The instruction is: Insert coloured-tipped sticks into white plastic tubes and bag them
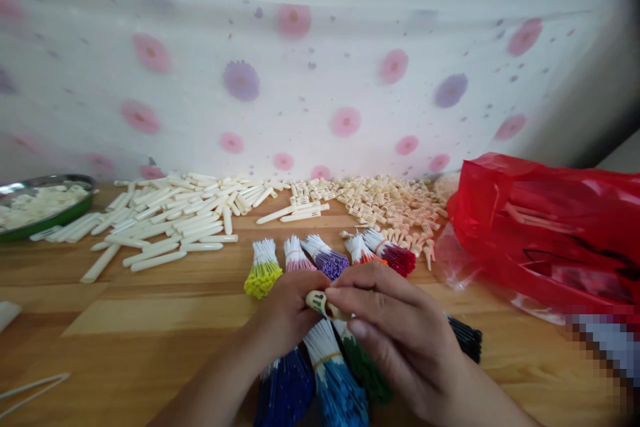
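In front of me my left hand (285, 310) is closed around a small cream plastic piece (316, 300) with dark slots in its side. The fingers of my right hand (400, 323) pinch its other end, and they hide most of that end. Rubber-banded bundles of thin white sticks with coloured ends lie around my hands. Beyond them are a yellow bundle (263, 273), a purple bundle (330, 260) and a dark red bundle (395, 253). Closer in are a dark blue bundle (286, 383), a light blue bundle (340, 390) and a green bundle (367, 367), partly covered by my hands.
Long cream plastic tubes (175, 220) are heaped along the wall. Small slotted cream pieces (390, 200) are piled right of them. A green-sided dish (70, 213) of pale pieces stands far left, and a red plastic bag (545, 233) lies at right. A black bundle (467, 339) rests beside my right hand.
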`<action>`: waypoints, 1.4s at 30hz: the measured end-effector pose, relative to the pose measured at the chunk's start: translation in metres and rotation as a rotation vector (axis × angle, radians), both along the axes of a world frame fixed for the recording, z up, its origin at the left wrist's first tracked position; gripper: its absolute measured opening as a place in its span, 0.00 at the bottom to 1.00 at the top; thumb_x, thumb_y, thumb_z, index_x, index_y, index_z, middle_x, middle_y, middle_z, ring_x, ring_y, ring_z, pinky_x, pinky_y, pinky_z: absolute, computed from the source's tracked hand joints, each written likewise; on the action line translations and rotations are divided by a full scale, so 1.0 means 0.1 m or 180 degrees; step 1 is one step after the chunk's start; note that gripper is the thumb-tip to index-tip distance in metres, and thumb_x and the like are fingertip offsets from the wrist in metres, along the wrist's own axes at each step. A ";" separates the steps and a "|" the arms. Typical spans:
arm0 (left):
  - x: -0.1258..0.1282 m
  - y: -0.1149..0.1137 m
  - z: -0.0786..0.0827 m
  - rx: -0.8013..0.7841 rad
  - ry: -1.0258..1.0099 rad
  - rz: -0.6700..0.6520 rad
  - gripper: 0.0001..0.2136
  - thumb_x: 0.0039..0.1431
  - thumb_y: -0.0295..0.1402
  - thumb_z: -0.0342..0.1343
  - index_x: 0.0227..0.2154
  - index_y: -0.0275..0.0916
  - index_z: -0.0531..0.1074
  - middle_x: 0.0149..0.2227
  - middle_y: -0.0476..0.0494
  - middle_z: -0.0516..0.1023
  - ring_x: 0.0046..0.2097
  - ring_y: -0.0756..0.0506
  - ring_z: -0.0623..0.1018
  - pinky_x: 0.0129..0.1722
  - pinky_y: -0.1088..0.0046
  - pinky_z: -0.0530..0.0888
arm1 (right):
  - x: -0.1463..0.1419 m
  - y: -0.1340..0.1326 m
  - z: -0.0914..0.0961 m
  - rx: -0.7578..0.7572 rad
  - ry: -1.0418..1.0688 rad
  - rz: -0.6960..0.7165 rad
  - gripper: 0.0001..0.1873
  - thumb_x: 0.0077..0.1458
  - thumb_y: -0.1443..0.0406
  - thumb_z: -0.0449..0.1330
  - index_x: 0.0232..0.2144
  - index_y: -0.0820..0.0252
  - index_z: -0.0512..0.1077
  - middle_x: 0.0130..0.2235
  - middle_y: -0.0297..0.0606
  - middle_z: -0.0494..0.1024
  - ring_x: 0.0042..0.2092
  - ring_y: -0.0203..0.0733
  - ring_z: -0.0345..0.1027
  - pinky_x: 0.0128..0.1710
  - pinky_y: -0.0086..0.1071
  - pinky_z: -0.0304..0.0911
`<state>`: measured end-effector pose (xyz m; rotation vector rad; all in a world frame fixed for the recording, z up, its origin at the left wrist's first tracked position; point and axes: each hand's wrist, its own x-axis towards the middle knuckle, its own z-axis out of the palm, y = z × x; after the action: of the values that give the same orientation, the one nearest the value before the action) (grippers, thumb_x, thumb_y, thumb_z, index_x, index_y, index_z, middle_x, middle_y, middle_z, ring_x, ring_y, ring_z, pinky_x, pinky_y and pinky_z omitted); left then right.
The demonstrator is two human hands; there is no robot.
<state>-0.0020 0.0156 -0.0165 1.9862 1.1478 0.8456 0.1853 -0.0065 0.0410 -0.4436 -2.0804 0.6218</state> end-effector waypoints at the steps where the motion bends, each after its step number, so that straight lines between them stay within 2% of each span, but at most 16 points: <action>1: 0.00 0.00 0.00 -0.0005 0.0030 -0.0033 0.05 0.55 0.28 0.52 0.25 0.37 0.70 0.26 0.50 0.71 0.30 0.48 0.71 0.30 0.76 0.64 | 0.01 0.01 0.00 -0.0074 0.0021 0.0033 0.22 0.55 0.78 0.54 0.51 0.61 0.68 0.46 0.43 0.71 0.46 0.38 0.68 0.45 0.30 0.67; 4: -0.01 -0.02 0.02 -0.0048 0.0079 -0.0119 0.05 0.56 0.32 0.53 0.29 0.37 0.70 0.27 0.51 0.71 0.30 0.48 0.71 0.30 0.76 0.64 | 0.02 0.08 -0.02 -0.0121 0.0153 -0.0091 0.17 0.55 0.77 0.55 0.46 0.61 0.72 0.41 0.42 0.74 0.42 0.37 0.69 0.41 0.30 0.68; 9: -0.04 -0.10 0.05 0.0108 0.0089 -0.0157 0.09 0.60 0.38 0.50 0.38 0.39 0.68 0.31 0.49 0.73 0.34 0.46 0.72 0.35 0.75 0.66 | 0.05 0.18 -0.11 -0.0072 0.0414 -0.0392 0.13 0.54 0.75 0.59 0.41 0.58 0.74 0.38 0.39 0.76 0.41 0.38 0.70 0.41 0.31 0.66; 13: -0.05 -0.13 0.05 0.0261 0.0220 -0.0136 0.09 0.62 0.36 0.48 0.42 0.41 0.67 0.37 0.47 0.76 0.39 0.46 0.74 0.38 0.75 0.67 | 0.06 0.24 -0.18 -0.0425 0.0613 -0.0547 0.10 0.53 0.72 0.61 0.38 0.54 0.76 0.39 0.37 0.70 0.42 0.37 0.67 0.41 0.30 0.64; 17: -0.03 -0.14 0.07 0.0252 0.0352 -0.0125 0.12 0.62 0.31 0.47 0.48 0.42 0.65 0.43 0.46 0.76 0.42 0.45 0.75 0.39 0.75 0.68 | 0.06 0.28 -0.22 -0.0765 0.0701 -0.0453 0.07 0.54 0.70 0.61 0.34 0.54 0.76 0.36 0.35 0.71 0.39 0.36 0.68 0.39 0.31 0.64; 22: 0.00 -0.18 0.12 0.0087 0.0617 0.0106 0.09 0.63 0.34 0.45 0.41 0.40 0.67 0.37 0.46 0.76 0.40 0.45 0.75 0.37 0.73 0.67 | 0.06 0.33 -0.23 -0.0980 0.0751 -0.0326 0.05 0.55 0.68 0.60 0.33 0.56 0.76 0.33 0.35 0.74 0.35 0.37 0.69 0.35 0.32 0.63; 28: 0.08 -0.21 0.17 -0.0043 0.0726 0.0305 0.10 0.63 0.39 0.43 0.36 0.40 0.66 0.32 0.46 0.75 0.35 0.44 0.74 0.34 0.72 0.64 | 0.04 0.37 -0.28 -0.1014 0.0828 -0.0328 0.04 0.56 0.67 0.59 0.29 0.57 0.73 0.34 0.36 0.72 0.39 0.40 0.68 0.42 0.36 0.63; 33: 0.14 -0.22 0.14 0.0116 0.1098 0.0753 0.10 0.61 0.40 0.45 0.33 0.40 0.67 0.28 0.43 0.75 0.30 0.42 0.73 0.28 0.72 0.59 | 0.02 0.39 -0.31 -0.1028 0.0708 -0.0464 0.09 0.58 0.64 0.57 0.26 0.59 0.69 0.33 0.36 0.71 0.39 0.40 0.67 0.43 0.37 0.62; 36: 0.16 -0.22 0.12 0.0107 0.1231 0.0798 0.10 0.61 0.39 0.46 0.33 0.40 0.67 0.29 0.42 0.75 0.31 0.40 0.74 0.28 0.71 0.58 | 0.00 0.38 -0.32 -0.1085 0.0654 -0.0556 0.12 0.59 0.63 0.55 0.24 0.59 0.65 0.32 0.37 0.71 0.37 0.39 0.67 0.39 0.35 0.63; 39: 0.17 -0.23 0.11 0.0010 0.1037 0.0734 0.09 0.61 0.39 0.46 0.34 0.40 0.67 0.31 0.41 0.75 0.35 0.39 0.73 0.32 0.69 0.60 | -0.01 0.37 -0.33 -0.1114 0.0585 -0.0668 0.12 0.59 0.63 0.55 0.24 0.60 0.64 0.32 0.37 0.72 0.36 0.39 0.68 0.39 0.35 0.62; 42: 0.18 -0.26 0.10 -0.0273 0.0343 0.0493 0.11 0.62 0.41 0.46 0.32 0.40 0.65 0.30 0.45 0.72 0.34 0.44 0.71 0.33 0.71 0.62 | -0.03 0.36 -0.34 -0.1291 0.0751 -0.0600 0.12 0.59 0.62 0.55 0.25 0.60 0.66 0.32 0.38 0.74 0.38 0.40 0.69 0.39 0.34 0.63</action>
<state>0.0158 -0.0105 -0.0067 1.9109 1.3915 0.7603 0.1822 0.0293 0.0072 -0.7487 -1.6659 0.9382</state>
